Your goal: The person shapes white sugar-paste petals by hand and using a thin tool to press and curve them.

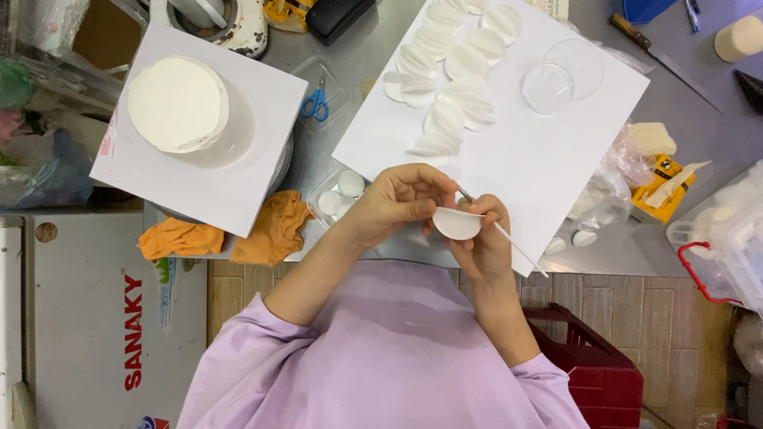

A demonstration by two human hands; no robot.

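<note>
Your left hand [397, 202] has its fingers curled and pinched on the rim of a small white folded disc [456, 224], held above the near edge of the white board [556, 151]; your right hand [486, 242] closes around the disc from below while gripping a thin white stick [515, 245] that slants across it. Finished ribbed white petals [453, 71] lie in rows on the board, beside a clear round lid [563, 75], and the white cake [179, 103] stands well apart on its square board [238, 191]
</note>
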